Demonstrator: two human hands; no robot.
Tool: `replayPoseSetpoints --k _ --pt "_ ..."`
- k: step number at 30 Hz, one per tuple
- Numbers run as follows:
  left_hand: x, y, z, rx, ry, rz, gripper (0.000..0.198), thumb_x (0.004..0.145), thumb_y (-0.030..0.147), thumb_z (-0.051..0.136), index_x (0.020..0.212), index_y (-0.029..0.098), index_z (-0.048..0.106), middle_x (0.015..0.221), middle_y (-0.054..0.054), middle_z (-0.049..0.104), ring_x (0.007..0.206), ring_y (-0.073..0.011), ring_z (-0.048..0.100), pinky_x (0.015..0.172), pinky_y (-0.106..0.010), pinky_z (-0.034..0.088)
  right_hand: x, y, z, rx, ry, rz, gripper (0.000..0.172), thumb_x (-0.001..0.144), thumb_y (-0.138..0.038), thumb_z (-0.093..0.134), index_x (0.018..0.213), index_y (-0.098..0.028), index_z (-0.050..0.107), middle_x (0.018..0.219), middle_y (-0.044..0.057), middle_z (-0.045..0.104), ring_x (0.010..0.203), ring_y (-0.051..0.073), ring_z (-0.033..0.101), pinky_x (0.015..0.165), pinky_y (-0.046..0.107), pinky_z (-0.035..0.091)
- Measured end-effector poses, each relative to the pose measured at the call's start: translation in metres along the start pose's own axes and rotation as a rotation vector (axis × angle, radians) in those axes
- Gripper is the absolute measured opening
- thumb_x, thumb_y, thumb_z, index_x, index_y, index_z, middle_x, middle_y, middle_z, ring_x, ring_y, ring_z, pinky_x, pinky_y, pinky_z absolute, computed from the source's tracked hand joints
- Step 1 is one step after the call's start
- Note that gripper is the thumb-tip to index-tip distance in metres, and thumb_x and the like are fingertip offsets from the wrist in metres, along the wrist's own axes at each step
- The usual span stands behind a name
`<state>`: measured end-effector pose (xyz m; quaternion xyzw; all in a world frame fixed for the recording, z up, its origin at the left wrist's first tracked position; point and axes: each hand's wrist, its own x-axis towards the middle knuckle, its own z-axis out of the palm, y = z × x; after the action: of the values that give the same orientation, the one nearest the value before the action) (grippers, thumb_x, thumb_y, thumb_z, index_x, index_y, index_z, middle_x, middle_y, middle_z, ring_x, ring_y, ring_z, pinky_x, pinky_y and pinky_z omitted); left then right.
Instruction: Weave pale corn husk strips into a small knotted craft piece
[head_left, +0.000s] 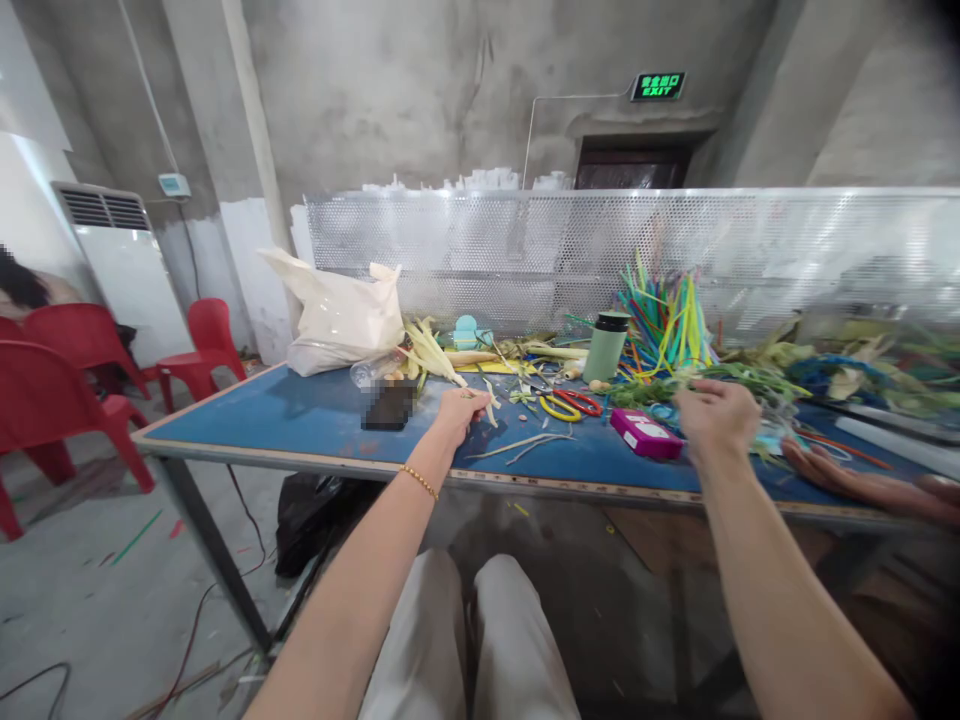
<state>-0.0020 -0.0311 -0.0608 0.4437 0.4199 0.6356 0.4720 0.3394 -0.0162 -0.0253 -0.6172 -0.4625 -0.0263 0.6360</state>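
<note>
Just left of the frame's centre, the person's left hand (459, 415) has its thumb and fingers closed in a pinch on a thin, pale cream strip of husk-like material (492, 412), whose free end pokes out past the fingertips above the blue-topped counter (255, 412). Right of centre, the right hand (716, 415) is curled at the near left edge of a loose tangle of thin green strands (776, 383); its fingers look drawn together, but whether that grip holds anything cannot be told. The strip looks very light, dry and pliable, likely to bend easily and to split along its length if pulled hard, so a soft fingertip pinch near its thicker part should suit it better than a squeeze at the thin end. The green strands look limp and prone to snagging on one another, best taken a few at a time by an end. Between the hands lie scissors with yellow loop handles (566, 405), a red-handled tool (589, 404) and a glossy magenta box (646, 434). At the lower right, a co-worker's hand (825, 472) rests by the counter's near edge.
</note>
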Motion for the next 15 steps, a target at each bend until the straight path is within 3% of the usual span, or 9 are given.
replayPoseSetpoints --k 3,5,7,9,12,15 --pt "-0.001 0.001 0.0 -0.007 0.009 -0.003 0.019 0.06 0.016 0.08 0.057 0.011 0.062 0.047 0.001 0.052 0.044 -0.0063 0.043 0.047 -0.022 0.03 0.016 0.02 -0.031 -0.359 -0.029 0.039 0.021 0.074 -0.043 0.066 0.075 -0.022 0.063 0.09 0.022 0.064 0.102 0.047 0.061 0.078 0.059 0.045" --pt "-0.001 0.002 0.0 -0.012 0.011 -0.011 0.019 0.06 0.016 0.081 0.057 0.011 0.062 0.048 0.001 0.053 0.045 -0.0066 0.044 0.047 -0.022 0.031 0.01 0.016 -0.036 -0.45 -0.017 -0.074 0.025 0.082 -0.045 0.059 0.084 -0.02 0.065 0.111 0.028 0.06 0.108 0.049 0.058 0.079 0.06 0.044" --pt "-0.001 0.003 0.0 -0.015 0.003 -0.015 0.019 0.061 0.016 0.08 0.057 0.011 0.062 0.049 0.001 0.053 0.045 -0.0066 0.044 0.048 -0.022 0.031 -0.005 -0.002 -0.026 -0.413 -0.012 -0.257 0.023 0.087 -0.035 0.053 0.092 -0.018 0.067 0.117 0.027 0.059 0.105 0.043 0.061 0.079 0.054 0.045" --pt "-0.001 0.003 -0.001 -0.019 -0.009 -0.016 0.019 0.063 0.015 0.079 0.058 0.011 0.062 0.05 0.001 0.052 0.045 -0.0065 0.043 0.048 -0.023 0.031 -0.026 -0.029 -0.004 -0.299 -0.084 -0.318 0.015 0.084 -0.024 0.056 0.082 -0.017 0.069 0.098 0.019 0.068 0.092 0.034 0.065 0.079 0.046 0.048" --pt "-0.002 0.003 -0.003 -0.036 -0.045 -0.011 0.018 0.064 0.016 0.08 0.06 0.011 0.063 0.05 0.001 0.051 0.047 -0.0061 0.043 0.049 -0.023 0.03 -0.059 -0.071 0.041 0.066 -0.569 -0.368 0.012 0.08 -0.027 0.064 0.076 -0.017 0.071 0.075 0.008 0.07 0.071 0.021 0.065 0.066 0.032 0.051" --pt "-0.002 0.003 -0.004 -0.07 -0.089 0.001 0.019 0.064 0.017 0.081 0.062 0.011 0.063 0.052 0.001 0.051 0.048 -0.0062 0.043 0.049 -0.023 0.03 -0.089 -0.1 0.082 0.318 -0.951 -0.201 0.018 0.078 -0.032 0.068 0.083 -0.016 0.072 0.06 0.003 0.065 0.05 0.016 0.058 0.044 0.025 0.045"
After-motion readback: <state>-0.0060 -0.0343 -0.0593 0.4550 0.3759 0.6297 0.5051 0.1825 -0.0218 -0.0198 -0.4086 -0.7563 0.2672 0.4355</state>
